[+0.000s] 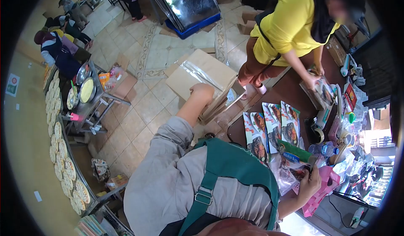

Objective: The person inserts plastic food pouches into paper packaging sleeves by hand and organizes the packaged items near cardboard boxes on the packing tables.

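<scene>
My left hand (202,94) is at the near edge of a brown cardboard box (202,70), its fingers curled over a flap with clear tape on it. In my right hand (310,184) is a printed food pouch (296,154) with a green top; the thumb presses on its lower part. Beneath that pouch lies clear plastic wrapping (283,175). Several similar pouches (271,126) with food pictures lie side by side on the dark brown table (277,97). A pink bag (322,189) hangs beside my right hand.
Across the table, a person in a yellow top (286,21) handles a stack of printed packs (322,94). A water bottle (324,149) and tape roll (318,135) sit nearby. At left are a metal table with bowls (87,91) and rows of flat round pieces (65,164).
</scene>
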### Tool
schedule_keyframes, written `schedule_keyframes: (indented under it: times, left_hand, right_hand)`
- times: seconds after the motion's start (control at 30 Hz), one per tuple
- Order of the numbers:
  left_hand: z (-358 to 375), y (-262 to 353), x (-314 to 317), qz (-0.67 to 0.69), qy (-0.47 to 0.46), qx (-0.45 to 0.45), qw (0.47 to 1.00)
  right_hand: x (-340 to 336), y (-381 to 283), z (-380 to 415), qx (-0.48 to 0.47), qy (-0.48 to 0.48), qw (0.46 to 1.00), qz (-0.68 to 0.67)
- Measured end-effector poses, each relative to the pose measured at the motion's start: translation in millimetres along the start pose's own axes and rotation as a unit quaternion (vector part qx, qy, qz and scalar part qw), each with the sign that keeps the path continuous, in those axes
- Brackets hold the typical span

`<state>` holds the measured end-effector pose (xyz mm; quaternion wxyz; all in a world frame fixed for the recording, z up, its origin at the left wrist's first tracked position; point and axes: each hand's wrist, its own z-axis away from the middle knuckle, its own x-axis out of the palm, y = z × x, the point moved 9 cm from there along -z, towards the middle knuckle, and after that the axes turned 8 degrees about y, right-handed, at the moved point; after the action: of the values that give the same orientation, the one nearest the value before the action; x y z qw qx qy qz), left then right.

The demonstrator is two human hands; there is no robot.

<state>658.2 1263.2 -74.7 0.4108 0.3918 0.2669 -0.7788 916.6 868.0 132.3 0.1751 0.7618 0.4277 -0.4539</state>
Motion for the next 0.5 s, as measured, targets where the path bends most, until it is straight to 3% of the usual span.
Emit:
schedule_keyframes:
  times: [0.27, 0.5]
  left_hand:
    - [4, -1, -4, 0.007, 0.026, 0.004, 1.0]
    - [11, -2, 0, 0.056, 0.105, 0.058, 0.991]
  right_hand:
    - [-5, -4, -1, -0.02, -0.007, 1.0, 0.017]
    - [-14, 1, -12, -0.018, 0.013, 1.0, 0.01]
